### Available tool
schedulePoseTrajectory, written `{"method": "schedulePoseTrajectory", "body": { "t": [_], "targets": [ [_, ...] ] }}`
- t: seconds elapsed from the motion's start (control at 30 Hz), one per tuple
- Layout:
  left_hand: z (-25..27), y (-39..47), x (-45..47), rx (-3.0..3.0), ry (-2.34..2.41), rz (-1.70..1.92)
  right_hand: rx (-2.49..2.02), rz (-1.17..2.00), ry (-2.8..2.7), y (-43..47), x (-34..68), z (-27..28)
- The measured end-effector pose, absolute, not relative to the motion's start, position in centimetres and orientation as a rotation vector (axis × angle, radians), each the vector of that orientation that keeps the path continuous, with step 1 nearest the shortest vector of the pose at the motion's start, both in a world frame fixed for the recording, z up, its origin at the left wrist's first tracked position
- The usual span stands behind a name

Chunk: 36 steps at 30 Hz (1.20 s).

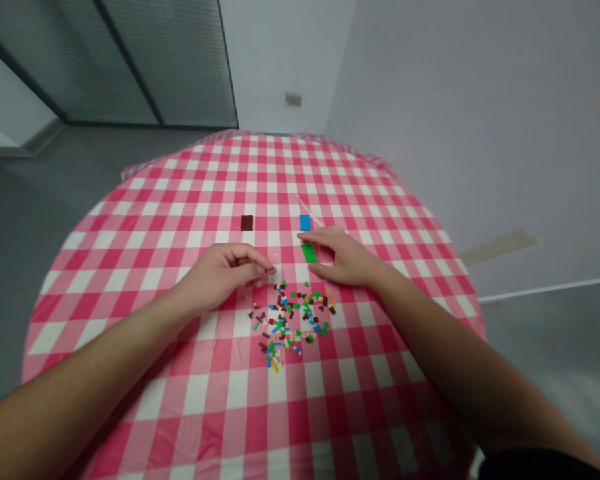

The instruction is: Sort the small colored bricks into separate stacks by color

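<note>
My right hand (pixel 345 257) is at a small green building plate (pixel 309 253), forefinger along its far edge and thumb at its near edge. The plate lies slightly askew on the cloth. Just beyond the forefinger is a blue square plate (pixel 305 222). My left hand (pixel 230 270) hovers low over the table with loosely bent fingers, thumb and forefinger tips apart; I see nothing in it. Closer to me, below both hands, a loose scatter of tiny building bricks (pixel 285 320) in brown, green, blue, yellow, white and red is spread out. A dark brown square plate (pixel 247 223) lies beyond my left hand.
A red-and-white checked cloth (pixel 190 427) covers the round table. Behind the table stands a pale wall with a socket (pixel 293 99). Glass panels with blinds (pixel 190 60) are at the far left, and another wall (pixel 480 133) runs along the right side.
</note>
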<state>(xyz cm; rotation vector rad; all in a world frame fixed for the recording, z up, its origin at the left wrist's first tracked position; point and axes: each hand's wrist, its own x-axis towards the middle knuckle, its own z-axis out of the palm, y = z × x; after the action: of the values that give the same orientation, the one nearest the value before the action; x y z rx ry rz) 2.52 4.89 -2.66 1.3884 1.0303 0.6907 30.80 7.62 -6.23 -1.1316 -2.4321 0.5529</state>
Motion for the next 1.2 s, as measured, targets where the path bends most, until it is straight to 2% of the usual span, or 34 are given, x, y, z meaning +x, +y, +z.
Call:
{"method": "schedulePoseTrajectory", "body": {
  "t": [1.2],
  "targets": [
    [-2.65, 4.87, 2.49, 1.391, 1.025, 0.705, -1.142, 0.655, -2.319, 7.83, 31.35, -6.75]
  ]
}}
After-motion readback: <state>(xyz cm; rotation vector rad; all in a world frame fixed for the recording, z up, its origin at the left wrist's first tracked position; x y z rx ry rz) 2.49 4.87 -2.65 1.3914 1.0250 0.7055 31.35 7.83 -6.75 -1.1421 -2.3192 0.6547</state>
